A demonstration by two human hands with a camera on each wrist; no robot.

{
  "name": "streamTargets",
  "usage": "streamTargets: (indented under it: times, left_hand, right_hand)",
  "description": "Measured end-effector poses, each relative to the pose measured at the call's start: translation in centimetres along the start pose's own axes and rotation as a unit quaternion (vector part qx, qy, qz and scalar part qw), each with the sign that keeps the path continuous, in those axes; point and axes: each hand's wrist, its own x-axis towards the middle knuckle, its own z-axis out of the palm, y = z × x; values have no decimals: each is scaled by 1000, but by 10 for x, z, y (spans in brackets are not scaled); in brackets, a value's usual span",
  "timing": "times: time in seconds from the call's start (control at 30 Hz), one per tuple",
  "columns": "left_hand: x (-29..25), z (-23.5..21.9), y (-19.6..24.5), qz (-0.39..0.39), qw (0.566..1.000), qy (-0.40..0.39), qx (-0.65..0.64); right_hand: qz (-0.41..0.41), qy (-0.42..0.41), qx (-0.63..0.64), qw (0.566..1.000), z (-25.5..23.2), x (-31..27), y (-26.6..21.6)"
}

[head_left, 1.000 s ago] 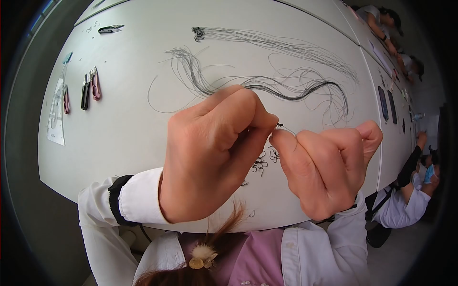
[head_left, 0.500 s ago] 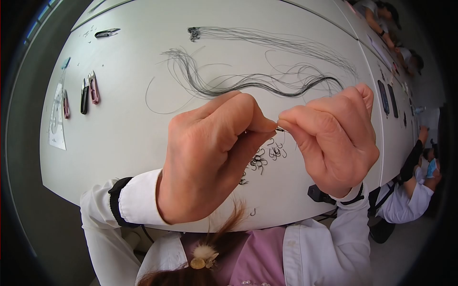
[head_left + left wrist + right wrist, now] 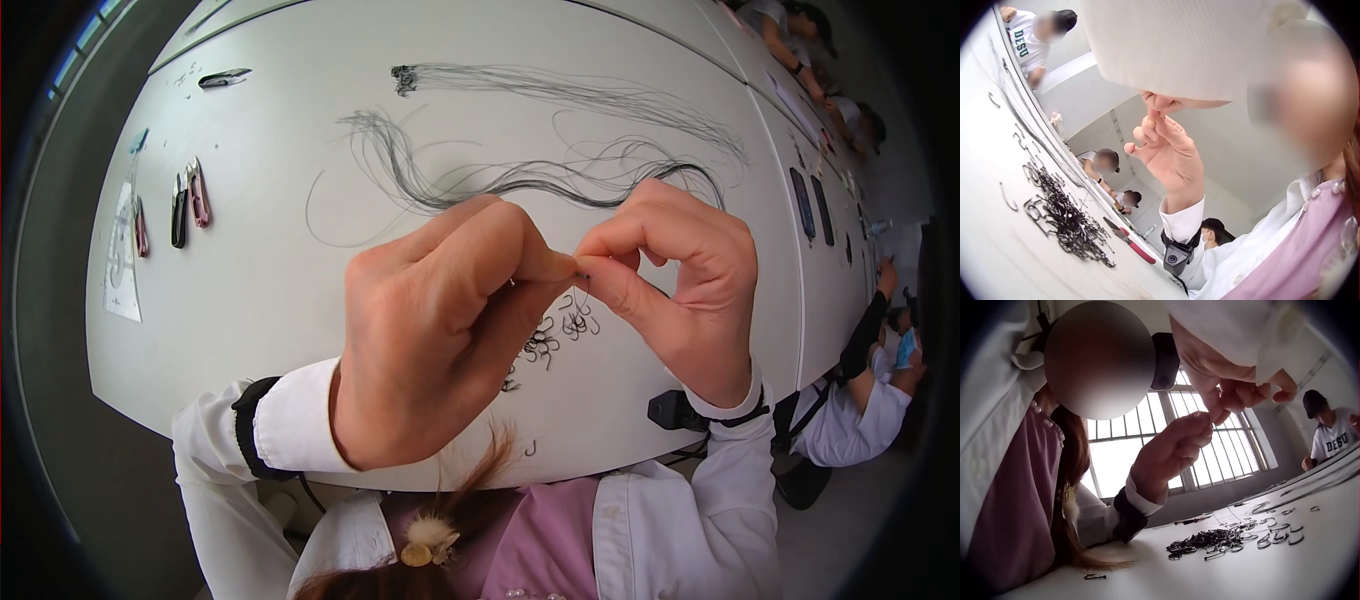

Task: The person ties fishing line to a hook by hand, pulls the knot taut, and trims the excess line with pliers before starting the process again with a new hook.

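Observation:
In the head view my left hand [image 3: 440, 330] pinches a small dark fishing hook between thumb and forefinger, most of it hidden by the fingertips. My right hand [image 3: 690, 280] meets it there, thumb and forefinger pinching thin fishing line at the hook's end; its other fingers are loosely bent. Beneath the hands lies a heap of black fishing hooks [image 3: 542, 343], seen fuller in the left wrist view as a dense pile [image 3: 1069, 219]. The right wrist view shows both hands' fingertips touching, raised above the table.
A wavy bundle of dark line [image 3: 520, 184] lies beyond the hands, with a second bundle of hooked lines [image 3: 560, 82] behind it. Thread snips [image 3: 198, 195] and a clear ruler [image 3: 122, 260] lie at left. One stray hook [image 3: 531, 448] is near the front edge. Other people sit at right.
My right hand has risen and turned from below the left fingertips to meet them, its fingers now less tightly curled. My left hand has stayed almost still.

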Motion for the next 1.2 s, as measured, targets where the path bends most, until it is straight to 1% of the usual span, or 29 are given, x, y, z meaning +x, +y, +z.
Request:
streamTargets:
  times: [0.07,0.17,0.2,0.23,0.27,0.33,0.37,0.43,0.57,0.63,0.7,0.77,0.8,0.87,0.9,0.97,1.0,1.07,1.13,1.2]
  left_hand:
    - [1,-1,0,3,1000,-2,-15]
    - [3,-3,1,-6,1000,-25,-14]
    - [2,-5,1,-24,999,-39,-24]
    - [2,-5,1,-41,997,-53,-33]
    - [2,-5,2,-39,997,-54,-33]
    - [2,-4,5,-178,976,-58,-109]
    - [2,-3,4,-177,976,-58,-108]
    - [1,-2,0,-183,964,-37,-190]
    - [0,-2,3,-211,956,-25,-201]
    - [-1,-3,3,-178,965,-23,-189]
    - [-1,-3,4,-183,964,-19,-191]
    - [-2,-3,4,-188,963,-15,-193]
    - [-2,-2,3,-178,966,-11,-188]
    - [-3,-1,1,-168,968,-6,-184]
    - [-3,-1,1,-160,971,-3,-177]
    - [-3,-1,-1,-152,974,0,-171]
    - [-3,-1,-3,-141,977,-5,-162]
    - [-3,-2,-3,-130,980,-10,-152]
    - [-3,-3,0,-143,982,-27,-123]
    - [-4,-3,-1,-135,983,-31,-118]
  right_hand:
    - [59,-34,70,995,-2,2,-1]
    - [48,-55,89,993,-3,3,6]
    - [47,-53,88,994,-1,2,8]
    - [63,-60,130,988,1,2,10]
    - [77,-66,171,980,2,2,11]
    - [84,-65,173,979,3,2,10]
    - [92,-66,175,978,4,2,10]
    - [82,-61,155,983,4,1,8]
    - [62,-48,103,992,4,1,3]
    - [55,-41,98,993,4,1,1]
    - [48,-34,93,994,6,0,0]
    - [52,-8,68,996,8,-3,-3]
    - [52,-10,69,996,9,-4,-4]
    - [-37,24,-89,995,9,-5,-8]
    - [-38,23,-88,995,11,-7,-9]
    - [-146,80,-224,960,14,-10,-11]
    - [-147,80,-224,960,15,-11,-12]
    - [-191,94,-298,930,17,-14,-15]
    - [-202,85,-311,925,15,-17,-18]
    - [-213,75,-324,919,13,-18,-21]
